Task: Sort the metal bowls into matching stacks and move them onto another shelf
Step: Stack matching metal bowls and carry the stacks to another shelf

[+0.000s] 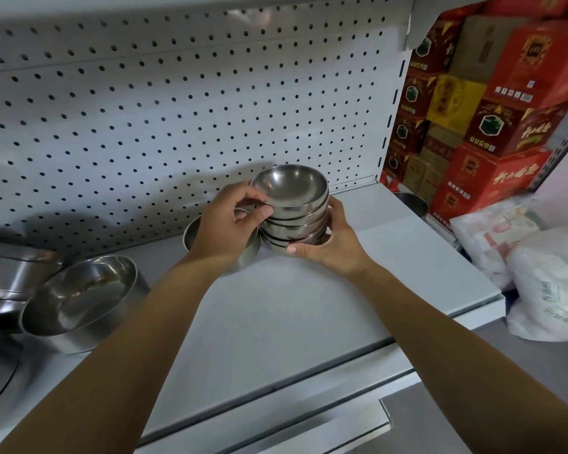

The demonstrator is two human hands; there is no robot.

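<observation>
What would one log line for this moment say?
left hand: pinches top bowl | right hand: grips bowl stack | where: white shelf

The stack of small bowls (295,221) is smooth, glossy metal, the top one mirror-soft inside. At eight o'clock the large bowl (79,290) shows brushed, shiny steel. The shelf (292,306) and the pegboard (177,109) at eleven o'clock look matt, smoothly painted. At two o'clock the boxes (492,126) are glossy printed cardboard; at four o'clock the bags (551,290) are thin crinkled plastic.
</observation>
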